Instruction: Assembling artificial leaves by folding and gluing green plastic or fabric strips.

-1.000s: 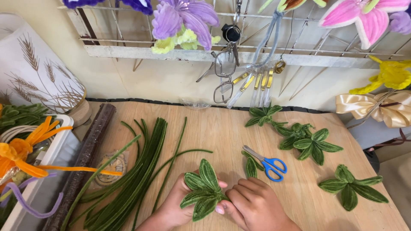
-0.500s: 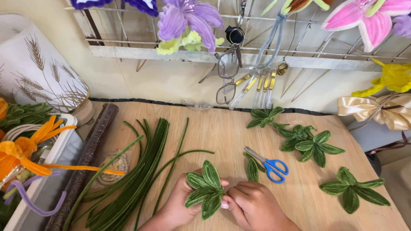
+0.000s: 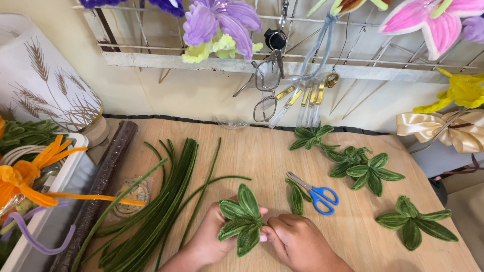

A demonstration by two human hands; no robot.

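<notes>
A green pipe-cleaner leaf cluster (image 3: 243,217) with several looped leaves sits at the front of the wooden table (image 3: 262,151). My left hand (image 3: 207,239) grips it from the left and below. My right hand (image 3: 295,242) pinches its base from the right with the fingertips. A bundle of long green pipe-cleaner stems (image 3: 156,206) lies just left of my hands. Blue-handled scissors (image 3: 315,193) rest on the table a little above my right hand, beside a single green leaf loop (image 3: 296,196).
More finished leaf clusters lie at the back (image 3: 310,137), the right (image 3: 365,168) and the near right (image 3: 413,221). A dark brown roll (image 3: 98,186) and a white bin with orange and purple pipe cleaners (image 3: 30,186) are at the left. Pipe-cleaner flowers hang on a wire rack (image 3: 222,30).
Both hands keep working the leaf cluster in place; the cluster has shifted slightly and its leaves have turned a little. Nothing else on the table has moved.
</notes>
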